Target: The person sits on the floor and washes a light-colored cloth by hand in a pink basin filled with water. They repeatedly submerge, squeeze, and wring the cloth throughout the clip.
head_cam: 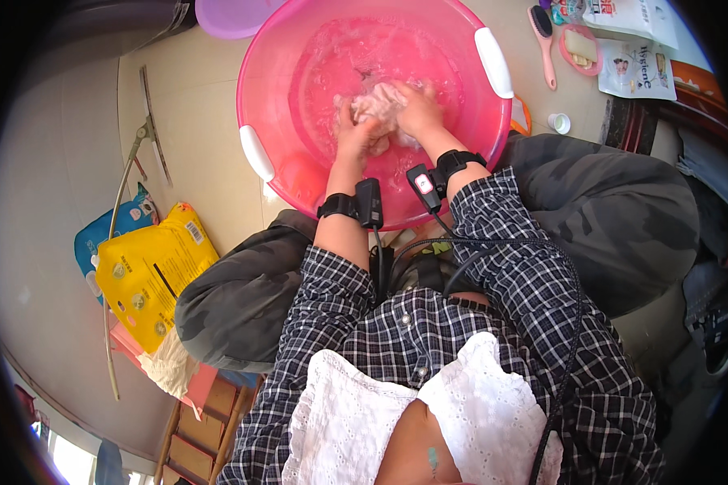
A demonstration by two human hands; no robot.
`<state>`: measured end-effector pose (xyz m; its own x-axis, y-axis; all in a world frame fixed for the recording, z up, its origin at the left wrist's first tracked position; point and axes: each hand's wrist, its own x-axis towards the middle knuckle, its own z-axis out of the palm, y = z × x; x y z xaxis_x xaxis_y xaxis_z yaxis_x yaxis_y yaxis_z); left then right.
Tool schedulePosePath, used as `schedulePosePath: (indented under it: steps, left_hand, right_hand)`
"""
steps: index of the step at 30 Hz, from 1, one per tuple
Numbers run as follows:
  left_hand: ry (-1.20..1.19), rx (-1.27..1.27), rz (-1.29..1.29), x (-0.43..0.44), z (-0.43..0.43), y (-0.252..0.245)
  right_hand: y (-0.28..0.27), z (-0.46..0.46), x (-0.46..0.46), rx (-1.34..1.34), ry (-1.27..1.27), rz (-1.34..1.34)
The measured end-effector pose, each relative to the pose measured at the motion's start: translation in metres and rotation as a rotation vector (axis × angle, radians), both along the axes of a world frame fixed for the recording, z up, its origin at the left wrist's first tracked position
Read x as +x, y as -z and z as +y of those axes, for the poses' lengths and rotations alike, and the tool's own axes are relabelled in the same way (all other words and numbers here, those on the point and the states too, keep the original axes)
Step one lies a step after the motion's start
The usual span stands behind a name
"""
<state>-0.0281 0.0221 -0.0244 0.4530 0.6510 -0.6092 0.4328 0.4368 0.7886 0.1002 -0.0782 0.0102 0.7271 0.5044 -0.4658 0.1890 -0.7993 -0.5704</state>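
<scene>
A large pink plastic basin [267, 79] with white handles stands on the floor before me, holding water with some suds. In its middle both my hands grip a wet, light-coloured cloth [379, 106], bunched up between them. My left hand [357, 130] has the cloth's left side, with the thumb across it. On the right side my right hand [420, 109] holds the cloth, its fingertips partly hidden by folds and water. Black straps with small devices sit on both forearms.
Left of me lie a yellow package [158, 273], a blue package [106, 227] and a squeegee-like tool [151, 124]. Towards the upper right are a brush [546, 51], a pink soap dish [599, 63], a white pouch [637, 76] and a small cup [559, 123]. A purple basin [230, 18] stands beyond.
</scene>
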Motion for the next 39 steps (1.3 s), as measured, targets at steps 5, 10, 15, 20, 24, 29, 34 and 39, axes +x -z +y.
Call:
schedulePosePath:
  steps: [5,10,15,20,24,29,34,39]
  left_hand:
    - [-0.323,-0.663,-0.369,-0.002,0.021,-0.036]
    - [-0.205,-0.803,-0.549,-0.001,0.041,-0.063]
    - [-0.059,-0.734,-0.662,-0.001,0.047,-0.057]
    - [-0.138,-0.783,-0.813,0.004,0.052,-0.040]
    - [-0.279,-0.476,-0.597,0.022,0.040,-0.051]
    - [-0.353,-0.135,-0.472,0.029,0.037,-0.067]
    - [-0.273,0.359,-0.078,0.010,0.023,-0.040]
    - [0.154,0.726,0.668,0.002,-0.015,-0.030]
  right_hand:
    - [-0.035,0.007,-0.024,0.286,-0.337,0.000]
    - [-0.081,0.017,-0.038,0.561,-0.418,0.001]
    - [-0.096,0.026,-0.036,0.547,-0.425,0.041]
    - [-0.093,0.034,-0.025,0.615,-0.405,-0.113]
    - [-0.089,0.036,-0.015,0.489,-0.136,0.045]
    - [-0.066,0.033,0.021,0.373,0.034,-0.104]
    - [-0.035,0.012,0.048,0.121,-0.011,-0.200]
    - [-0.032,0.001,0.013,-0.230,-0.127,-0.187]
